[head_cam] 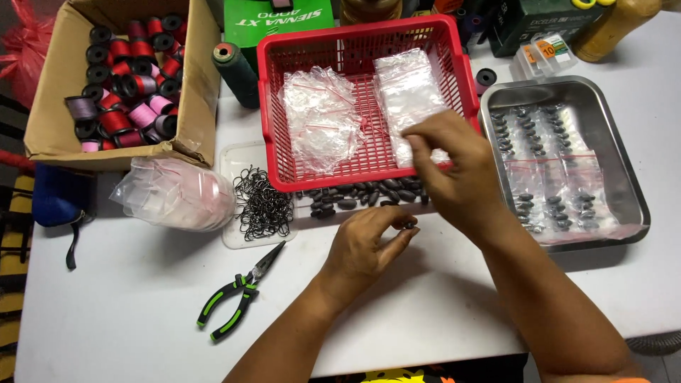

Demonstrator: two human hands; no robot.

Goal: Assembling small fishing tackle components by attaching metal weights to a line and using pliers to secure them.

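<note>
Hands at a packing bench. Left hand point(370, 245) is pinching a small dark oval sinker point(409, 225) between fingertips closed tight on it — the loose sinker pile point(362, 196) is lying just beyond the grip, against the red basket point(272, 106). Right hand point(454, 167) is reaching over the basket's near rim, fingers pressed together on a clear plastic bag point(411, 92) from the stack. Judged step: pairing sinkers with a bag. Next move is calling for the bag's mouth to be spread open — a two-finger job. Right of the grip, a steel tray point(631, 170) is holding filled bags; left, wire hooks point(262, 202) and pliers point(237, 294).
</note>
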